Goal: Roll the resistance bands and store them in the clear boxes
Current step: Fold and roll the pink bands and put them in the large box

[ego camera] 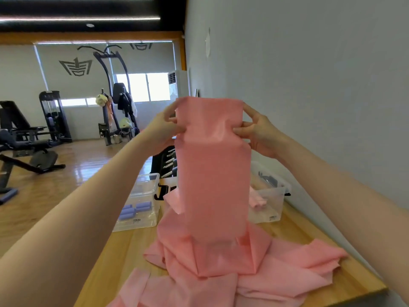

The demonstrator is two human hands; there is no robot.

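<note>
My left hand [164, 127] and right hand [257, 131] pinch the pink band [212, 169] mid-frame; I should roll it tight and straight.

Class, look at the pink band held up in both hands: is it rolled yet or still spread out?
Spread, not rolled: the pink band hangs flat from the left hand and right hand, trailing onto the table.

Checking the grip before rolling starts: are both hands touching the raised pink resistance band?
Touching. The head view shows the left hand and the right hand pinching opposite edges of the pink resistance band near its top.
</note>
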